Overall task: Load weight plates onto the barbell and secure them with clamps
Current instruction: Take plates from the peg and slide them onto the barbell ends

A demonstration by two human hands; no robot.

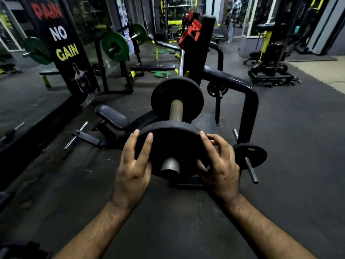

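Note:
A black weight plate (173,141) sits on the near end of the barbell sleeve (170,166), whose steel tip pokes out through the plate's hole. My left hand (133,165) grips the plate's left rim and my right hand (218,165) grips its right rim. Further along the same sleeve (176,111) a second black plate (188,96) is seated, with a stretch of bare steel between the two plates. No clamp is visible.
A black bench frame (242,94) curves around the bar on the right, with a small plate (252,153) on a storage peg. A padded seat (112,116) lies left. Green plates (115,46) sit on another rack behind, a mirror wall stands left, and a person stands far back.

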